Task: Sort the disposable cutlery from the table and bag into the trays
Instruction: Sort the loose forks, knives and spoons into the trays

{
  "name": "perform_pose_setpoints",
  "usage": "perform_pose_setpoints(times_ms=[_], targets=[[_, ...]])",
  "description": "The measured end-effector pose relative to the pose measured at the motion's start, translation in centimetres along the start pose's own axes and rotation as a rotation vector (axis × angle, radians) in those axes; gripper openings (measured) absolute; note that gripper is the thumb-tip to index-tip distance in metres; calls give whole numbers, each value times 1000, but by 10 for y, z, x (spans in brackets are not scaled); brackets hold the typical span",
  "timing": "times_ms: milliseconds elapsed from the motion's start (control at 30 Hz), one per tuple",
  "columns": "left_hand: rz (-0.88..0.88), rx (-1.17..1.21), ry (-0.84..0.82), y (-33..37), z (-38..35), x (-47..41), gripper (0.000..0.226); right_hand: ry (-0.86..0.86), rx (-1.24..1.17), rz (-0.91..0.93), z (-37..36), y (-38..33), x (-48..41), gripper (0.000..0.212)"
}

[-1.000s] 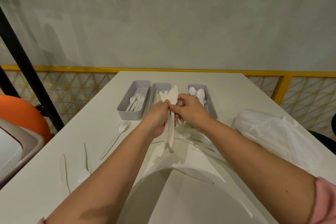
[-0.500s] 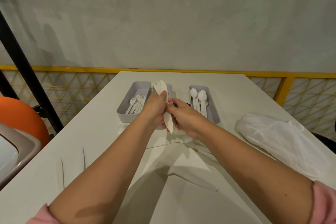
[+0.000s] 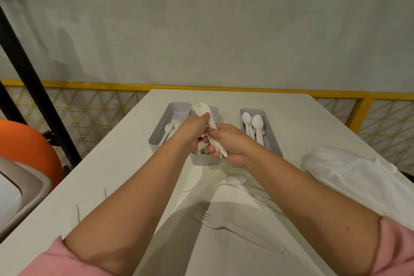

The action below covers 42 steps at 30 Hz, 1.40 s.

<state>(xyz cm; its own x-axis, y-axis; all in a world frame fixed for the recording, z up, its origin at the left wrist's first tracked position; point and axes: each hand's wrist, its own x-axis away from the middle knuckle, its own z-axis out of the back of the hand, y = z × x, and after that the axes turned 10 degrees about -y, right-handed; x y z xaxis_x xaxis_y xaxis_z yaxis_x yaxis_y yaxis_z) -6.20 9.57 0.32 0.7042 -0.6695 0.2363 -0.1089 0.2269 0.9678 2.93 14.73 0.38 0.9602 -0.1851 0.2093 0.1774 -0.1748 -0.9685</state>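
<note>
Two hands clasped a cutlery bundle [image 3: 202, 108] over the middle tray [image 3: 205, 160], left hand [image 3: 192, 132] higher, right hand [image 3: 228, 143] lower. Nearby, the left tray [image 3: 177, 107] held forks [image 3: 171, 129], the right tray [image 3: 272, 141] spoons [image 3: 256, 122].

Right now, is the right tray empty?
Not empty. Several white spoons lie in the right tray, bowls toward the far end.

Head-worn view, forward and down

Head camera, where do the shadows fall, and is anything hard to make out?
Head view: the arms cast soft grey shadows on the table, one reaching the fork; the loose white cutlery near the right forearm washes into the white tabletop; no harsh glare.
</note>
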Motion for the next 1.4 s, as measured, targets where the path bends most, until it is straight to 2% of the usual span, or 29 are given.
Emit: perform_pose_setpoints(times_ms=[133,267,367,433,500,667,767,967,1033,1133,1200,1400], targets=[[-14,-126,18,-11,12,-8,52,88,45,-25,12,-4,-19,15],[-105,-501,175,-20,23,-6,34,189,61,-83,18,-11,-36,17],[-50,-783,128,-27,30,-9,16,263,143,-131,19,-11,-52,27],[-8,-872,106,-33,31,-10,31,307,222,-153,18,-8,-62,40],[-14,-890,100,-36,32,-9,40,325,258,-161,16,-5,-69,44],[-42,-880,115,-37,32,-8,40,308,326,-177,12,-2,-80,45],[-43,-880,120,-38,32,-7,40,272,489,-195,10,-4,-79,29],[-56,-922,116,-37,32,-3,46,247,771,-209,5,-8,-69,34],[-56,-910,111,-38,32,-3,44,246,797,-184,5,-8,-66,34],[-101,-895,120,-36,32,3,24,233,847,-140,3,-8,-64,40],[-104,-893,150,-33,37,9,37,223,856,-82,0,-8,-63,43],[-87,-913,139,-20,83,40,29,185,875,154,-23,-8,-60,29]])
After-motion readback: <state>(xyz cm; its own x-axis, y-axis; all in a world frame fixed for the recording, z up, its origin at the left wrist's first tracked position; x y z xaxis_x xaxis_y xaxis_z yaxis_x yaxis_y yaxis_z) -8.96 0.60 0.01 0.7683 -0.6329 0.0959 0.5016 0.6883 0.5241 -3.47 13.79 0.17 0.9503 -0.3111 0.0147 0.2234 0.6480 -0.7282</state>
